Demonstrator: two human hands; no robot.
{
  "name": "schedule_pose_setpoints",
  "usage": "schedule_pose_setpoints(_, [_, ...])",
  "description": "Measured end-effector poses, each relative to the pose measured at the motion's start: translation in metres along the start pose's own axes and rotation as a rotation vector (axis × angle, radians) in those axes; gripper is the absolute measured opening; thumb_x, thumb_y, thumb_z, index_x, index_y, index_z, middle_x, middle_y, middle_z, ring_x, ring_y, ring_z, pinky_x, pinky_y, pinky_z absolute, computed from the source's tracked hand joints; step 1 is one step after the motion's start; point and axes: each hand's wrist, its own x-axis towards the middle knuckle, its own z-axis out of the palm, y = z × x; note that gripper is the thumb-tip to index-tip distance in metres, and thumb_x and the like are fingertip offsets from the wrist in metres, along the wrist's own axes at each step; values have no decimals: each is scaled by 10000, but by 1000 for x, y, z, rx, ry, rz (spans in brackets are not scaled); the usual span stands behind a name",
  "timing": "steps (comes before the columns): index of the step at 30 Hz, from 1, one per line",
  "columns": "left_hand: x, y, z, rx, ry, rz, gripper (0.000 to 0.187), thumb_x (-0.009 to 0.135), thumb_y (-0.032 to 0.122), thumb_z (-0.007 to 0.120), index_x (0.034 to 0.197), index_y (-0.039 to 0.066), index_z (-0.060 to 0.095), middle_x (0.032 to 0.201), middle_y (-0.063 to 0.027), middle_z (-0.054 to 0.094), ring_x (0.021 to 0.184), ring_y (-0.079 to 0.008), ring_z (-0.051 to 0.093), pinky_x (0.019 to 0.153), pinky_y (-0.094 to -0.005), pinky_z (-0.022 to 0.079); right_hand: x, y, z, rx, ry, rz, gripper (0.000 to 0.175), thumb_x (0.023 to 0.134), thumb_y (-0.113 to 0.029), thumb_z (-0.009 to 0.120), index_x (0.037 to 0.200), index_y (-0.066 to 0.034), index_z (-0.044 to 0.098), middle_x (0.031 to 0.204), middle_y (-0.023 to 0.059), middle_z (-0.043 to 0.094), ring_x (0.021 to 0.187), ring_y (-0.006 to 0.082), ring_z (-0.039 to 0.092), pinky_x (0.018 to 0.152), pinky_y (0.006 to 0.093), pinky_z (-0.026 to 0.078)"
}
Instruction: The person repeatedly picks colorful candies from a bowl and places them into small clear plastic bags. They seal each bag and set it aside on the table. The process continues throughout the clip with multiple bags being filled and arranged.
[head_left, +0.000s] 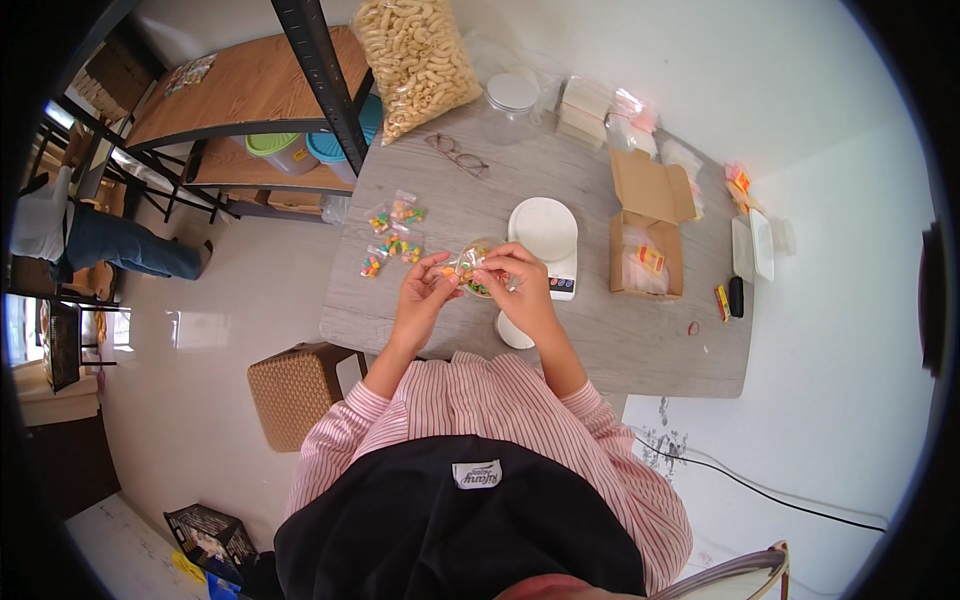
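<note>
Between my left hand (422, 301) and my right hand (523, 289) is a small clear plastic bag (448, 271) with colourful pieces inside, pinched by the fingers of both. Directly below it, partly hidden by my hands, a round clear container (478, 289) holds more such pieces. A white digital kitchen scale (544, 229) stands just beyond my right hand, its round platform bare. Under my right wrist lies a white round lid (514, 331), partly covered. To the left of my hands, several small filled bags (401, 247) of the same coloured pieces lie grouped on the grey wood-grain table (450, 199).
Eyeglasses (457, 155), a big bag of macaroni (420, 64) and a lidded clear jar (510, 109) sit at the back. An open cardboard box (646, 255) with plastic bags stands right. Shelving (247, 90) rises left; a woven-pattern stool (296, 397) stands below. Another person (112, 236) is far left.
</note>
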Motion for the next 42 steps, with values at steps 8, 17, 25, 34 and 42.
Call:
schedule_pose_setpoints(8, [-1, 1, 2, 68, 34, -39, 407, 912, 131, 510, 1293, 59, 388, 1230, -77, 469, 1021, -139, 533, 834, -307, 458, 7, 52, -46, 43, 315, 224, 115, 785, -79, 671, 877, -10, 668, 774, 66, 663, 727, 110, 618, 638, 230, 464])
schedule_pose_setpoints(17, [7, -1, -17, 203, 127, -11, 368, 881, 146, 550, 1223, 56, 451, 1185, -58, 509, 974, -102, 519, 755, -245, 432, 7, 169, -90, -94, 437, 414, 179, 770, -149, 691, 895, -23, 671, 750, 64, 663, 646, 106, 600, 589, 254, 468])
schedule_pose_setpoints(25, [10, -6, -24, 258, 141, 45, 335, 861, 106, 566, 1180, 42, 484, 1144, -50, 534, 872, -72, 493, 685, -215, 403, 0, 178, -88, -450, 599, 301, 168, 711, -141, 716, 869, -102, 676, 758, 39, 598, 620, 160, 528, 570, 299, 425])
schedule_pose_setpoints(34, [10, -4, -23, 266, 144, 73, 323, 863, 102, 563, 1171, 37, 491, 1131, -49, 535, 823, -59, 472, 656, -204, 387, -10, 175, -99, -521, 587, 347, 129, 718, -175, 719, 823, -110, 681, 743, 50, 585, 664, 182, 547, 590, 306, 403])
schedule_pose_setpoints(42, [9, -1, -23, 266, 162, 91, 323, 862, 94, 564, 1171, 32, 493, 1124, -54, 540, 820, -60, 476, 653, -205, 390, -4, 173, -95, -537, 574, 326, 164, 720, -222, 719, 819, -96, 685, 764, 77, 588, 738, 235, 579, 666, 344, 444])
